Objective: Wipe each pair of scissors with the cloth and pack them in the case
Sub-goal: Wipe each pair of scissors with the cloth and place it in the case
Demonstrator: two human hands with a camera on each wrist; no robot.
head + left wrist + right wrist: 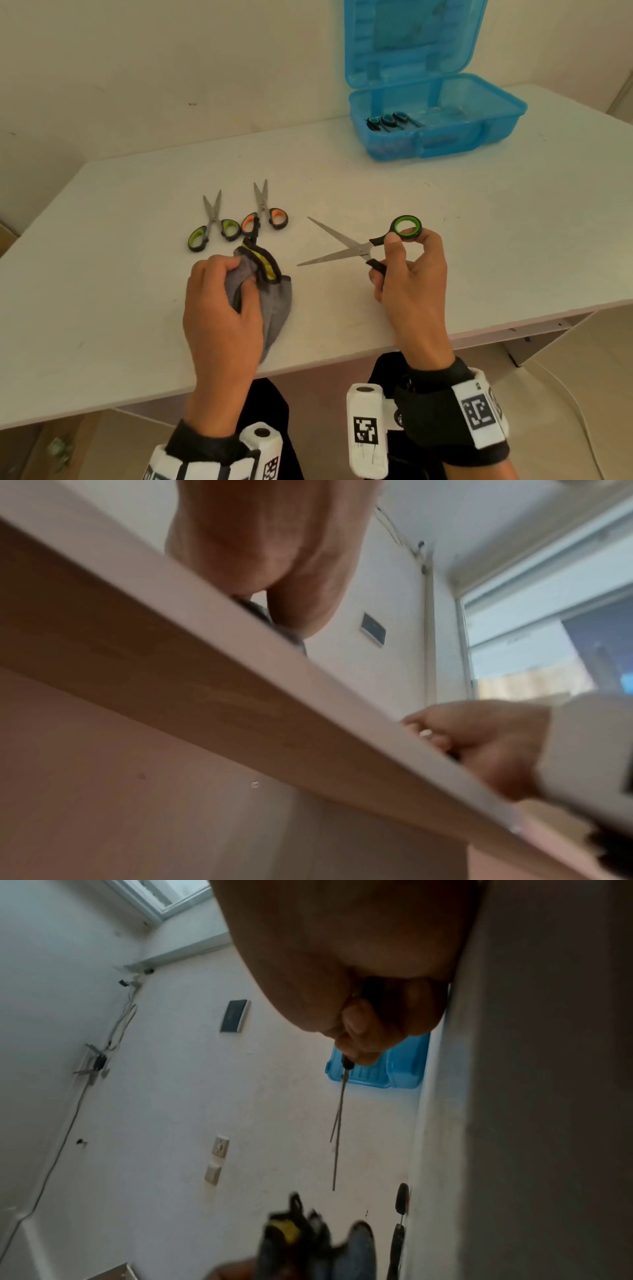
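Observation:
My right hand [407, 270] grips the black handles of a pair of green-ringed scissors [346, 248] above the table; the blades are spread and point left. In the right wrist view the scissors' blades [337, 1123] hang below my curled fingers [356, 1020]. My left hand [219, 301] clutches a grey cloth [274, 301] with a black and yellow edge, bunched on the table. Two more pairs lie beyond the cloth: green-handled scissors [214, 226] and orange-handled scissors [263, 214]. The open blue case [438, 113] stands at the far right with several dark-handled scissors [390, 121] inside.
The white table [479, 240] ends at a front edge near my wrists and meets a pale wall behind. The case's lid [411, 37] stands upright against that wall. In the left wrist view the table's edge [240, 669] fills most of the picture.

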